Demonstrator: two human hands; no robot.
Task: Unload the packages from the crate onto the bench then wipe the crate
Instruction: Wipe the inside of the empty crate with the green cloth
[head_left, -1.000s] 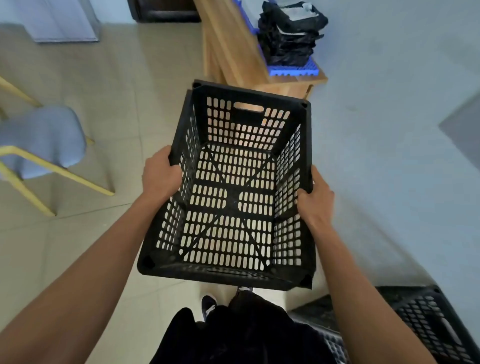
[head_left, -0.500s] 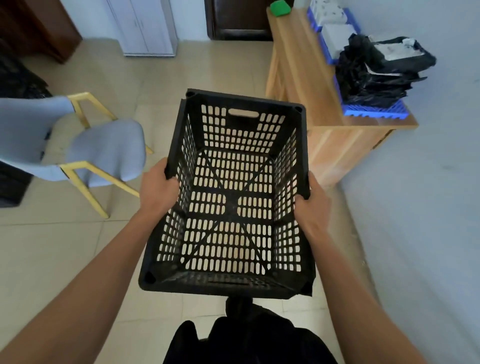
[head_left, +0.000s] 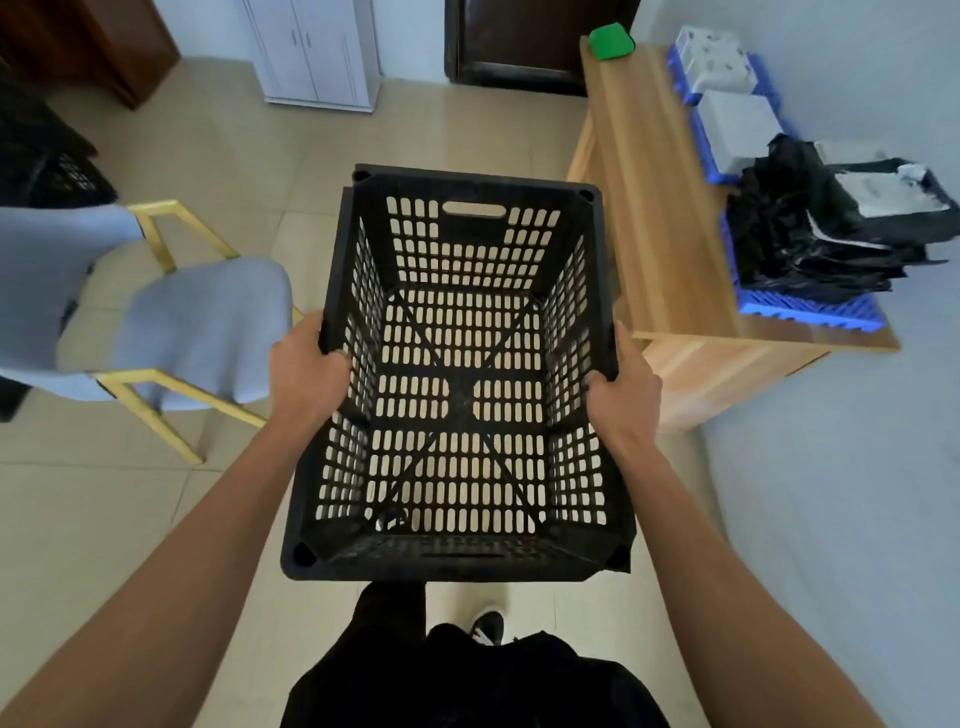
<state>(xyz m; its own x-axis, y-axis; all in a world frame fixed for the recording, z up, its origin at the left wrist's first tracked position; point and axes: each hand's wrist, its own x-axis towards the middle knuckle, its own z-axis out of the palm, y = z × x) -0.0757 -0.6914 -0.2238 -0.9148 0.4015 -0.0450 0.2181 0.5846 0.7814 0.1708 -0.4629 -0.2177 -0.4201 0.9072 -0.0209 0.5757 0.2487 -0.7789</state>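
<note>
Above the tiled floor, in the middle of the view, the empty black crate (head_left: 462, 384) hangs between both hands. The left hand (head_left: 306, 371) grips its left rim, fingers curled over the edge; the right hand (head_left: 623, 389) grips the right rim likewise. At far right, black packages (head_left: 821, 244) lie piled on blue mats on the wooden bench (head_left: 654, 218). A grey chair (head_left: 171, 327) stands left.

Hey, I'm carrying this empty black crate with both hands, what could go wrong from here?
1. The crate hides the floor ahead, so the chair and its yellow legs close on the left could trip you.
2. The left hand and right hand grip only the side rims; a slip could drop it.
3. The bench corner is near on the right; swinging could knock it.
</note>
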